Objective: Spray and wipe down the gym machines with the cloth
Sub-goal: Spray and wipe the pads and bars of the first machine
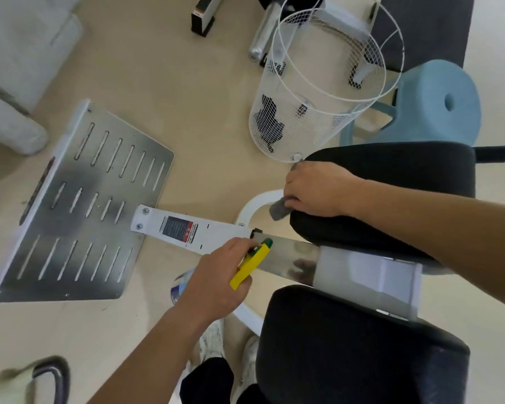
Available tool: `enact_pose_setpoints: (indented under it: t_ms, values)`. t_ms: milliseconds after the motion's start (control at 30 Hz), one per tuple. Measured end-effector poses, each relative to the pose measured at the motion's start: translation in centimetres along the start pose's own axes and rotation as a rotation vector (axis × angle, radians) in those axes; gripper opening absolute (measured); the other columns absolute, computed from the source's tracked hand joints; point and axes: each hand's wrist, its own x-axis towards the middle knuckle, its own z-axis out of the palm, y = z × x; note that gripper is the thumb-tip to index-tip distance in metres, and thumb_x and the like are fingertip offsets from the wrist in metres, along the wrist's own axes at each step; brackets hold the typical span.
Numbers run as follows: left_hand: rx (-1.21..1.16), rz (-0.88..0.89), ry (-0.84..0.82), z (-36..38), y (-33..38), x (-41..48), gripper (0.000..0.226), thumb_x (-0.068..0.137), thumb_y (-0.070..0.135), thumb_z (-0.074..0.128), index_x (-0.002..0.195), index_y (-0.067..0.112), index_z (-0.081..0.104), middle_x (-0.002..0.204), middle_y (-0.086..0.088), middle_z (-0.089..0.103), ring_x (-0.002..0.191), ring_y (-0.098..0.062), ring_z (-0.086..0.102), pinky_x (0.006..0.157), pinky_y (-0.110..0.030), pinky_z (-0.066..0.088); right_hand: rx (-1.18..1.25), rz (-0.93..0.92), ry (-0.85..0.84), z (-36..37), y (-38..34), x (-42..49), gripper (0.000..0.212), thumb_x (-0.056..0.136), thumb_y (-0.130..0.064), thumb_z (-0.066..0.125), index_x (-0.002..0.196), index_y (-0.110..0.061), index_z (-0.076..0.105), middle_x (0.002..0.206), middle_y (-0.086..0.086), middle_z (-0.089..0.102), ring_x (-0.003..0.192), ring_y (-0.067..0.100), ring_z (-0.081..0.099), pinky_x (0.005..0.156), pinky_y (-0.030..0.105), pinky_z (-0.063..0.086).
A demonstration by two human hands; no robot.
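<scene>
While the left hand (216, 275) grips the yellow-and-green plastic spray bottle (250, 265), the right hand (318, 189) clutches a crumpled grey cloth (279, 209) against the black padded cushion (391, 176).

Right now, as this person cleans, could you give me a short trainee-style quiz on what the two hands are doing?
1. True or false: the left hand holds a spray bottle.
2. The right hand holds the grey cloth against: A) the metal footplate, B) the black pad, C) the stool.
3. What colour is the bottle's trigger?

Key: 1 true; 2 B; 3 yellow.
</scene>
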Motion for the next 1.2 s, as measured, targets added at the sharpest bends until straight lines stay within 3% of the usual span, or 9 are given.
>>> enact_pose_setpoints:
  t_ms: [133,267,400,667,767,833,1033,1200]
  values:
    - [0.078,0.071,-0.015,1.1,1.7,-0.3,0.049,0.077,0.023,0.054,0.126,0.025,0.058,0.114,0.009,0.061,0.089,-0.025,0.063,0.072,-0.043,0.052,0.210,-0.151,-0.031,0.4,-1.9,-5.3,0.038,0.098,-0.048,0.038,0.116,-0.030,0.067,0.116,-0.011,0.060,0.109,0.012,0.057,0.090,0.035,0.049]
    - [0.159,0.164,-0.030,2.7,4.3,-0.9,0.045,0.082,0.025,0.062,0.126,0.026,0.057,0.116,0.005,0.060,0.084,-0.024,0.063,0.064,-0.032,0.045,0.452,0.119,0.276,-0.6,0.9,-10.0,0.041,0.096,-0.048,0.042,0.115,-0.025,0.070,0.113,-0.007,0.065,0.101,0.015,0.061,0.088,0.037,0.050]
    - [0.196,0.190,-0.011,4.1,8.1,-0.9,0.045,0.084,0.022,0.066,0.127,0.023,0.056,0.118,0.001,0.060,0.081,-0.027,0.063,0.066,-0.040,0.053,0.558,0.375,0.513,-2.0,3.5,-13.3,0.029,0.101,-0.036,0.051,0.112,-0.019,0.071,0.101,-0.001,0.067,0.092,0.017,0.057,0.080,0.030,0.039]
    - [0.276,0.331,-0.011,7.3,15.5,-0.7,0.042,0.085,0.023,0.064,0.125,0.024,0.052,0.117,0.003,0.058,0.078,-0.029,0.061,0.064,-0.043,0.054,0.597,0.524,0.707,-1.7,5.7,-20.1,0.030,0.103,-0.034,0.049,0.106,-0.015,0.073,0.091,0.006,0.071,0.083,0.019,0.058,0.073,0.029,0.040]
    - [0.316,0.334,-0.029,8.1,16.4,-0.4,0.036,0.087,0.026,0.064,0.120,0.024,0.051,0.111,0.005,0.055,0.074,-0.019,0.054,0.060,-0.032,0.043,0.620,0.575,0.701,-0.5,5.8,-22.3,0.029,0.103,-0.033,0.050,0.088,-0.017,0.068,0.072,-0.001,0.061,0.070,0.015,0.051,0.059,0.016,0.033]
    - [0.318,0.319,-0.028,8.2,16.5,-0.3,0.029,0.087,0.025,0.064,0.113,0.022,0.052,0.103,0.004,0.054,0.073,-0.020,0.053,0.059,-0.033,0.042,0.629,0.607,0.711,0.2,5.8,-23.4,0.026,0.103,-0.032,0.050,0.081,-0.022,0.060,0.064,-0.009,0.052,0.061,0.011,0.045,0.056,0.006,0.031]
    - [0.354,0.243,-0.002,7.7,14.7,-0.8,0.026,0.087,0.023,0.066,0.109,0.020,0.053,0.102,0.000,0.056,0.074,-0.025,0.058,0.063,-0.041,0.053,0.641,0.609,0.826,1.3,5.5,-24.1,0.033,0.102,-0.031,0.050,0.090,-0.007,0.069,0.077,0.011,0.065,0.071,0.019,0.052,0.062,0.026,0.029]
    - [0.381,0.167,-0.007,6.9,11.6,-1.0,0.035,0.086,0.020,0.069,0.119,0.018,0.056,0.109,-0.004,0.061,0.078,-0.028,0.062,0.065,-0.042,0.054,0.581,0.443,0.883,0.5,4.0,-23.4,0.027,0.102,-0.027,0.051,0.099,-0.007,0.069,0.086,0.003,0.064,0.078,0.012,0.053,0.069,0.022,0.033]
